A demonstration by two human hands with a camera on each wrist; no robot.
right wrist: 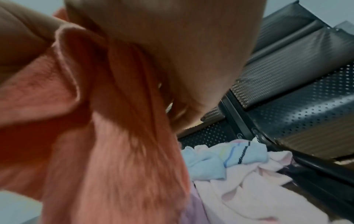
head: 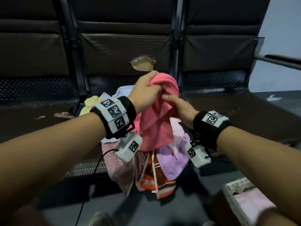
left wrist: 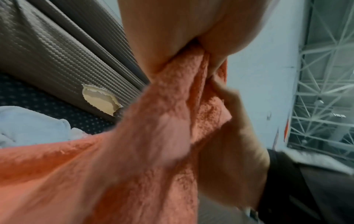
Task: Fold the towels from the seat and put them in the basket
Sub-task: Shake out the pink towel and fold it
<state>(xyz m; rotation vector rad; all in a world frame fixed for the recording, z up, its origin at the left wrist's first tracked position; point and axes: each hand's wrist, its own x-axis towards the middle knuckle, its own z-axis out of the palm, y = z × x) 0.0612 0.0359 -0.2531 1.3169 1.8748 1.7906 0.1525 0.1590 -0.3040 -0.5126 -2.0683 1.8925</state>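
A coral-pink towel (head: pixel 156 116) hangs bunched above the middle seat, held up by both hands. My left hand (head: pixel 147 87) grips its top edge in a fist. Just below and to the right, my right hand (head: pixel 177 106) pinches a fold of the same towel (left wrist: pixel 153 136). In the right wrist view the pink towel (right wrist: pixel 114 151) fills the left side under the palm. Under it a heap of towels (head: pixel 171 159) lies on the seat: purple, pale pink, light blue, yellow and an orange patterned one. A white woven basket (head: pixel 231 193) stands at the lower right with a pale pink cloth inside.
A row of dark perforated metal seats (head: pixel 228 98) with padded backs runs across the view; the middle backrest has a torn hole (head: pixel 143 65). A metal armrest (head: pixel 280 60) juts out at the right. A black cable (head: pixel 96 168) hangs from my left wrist.
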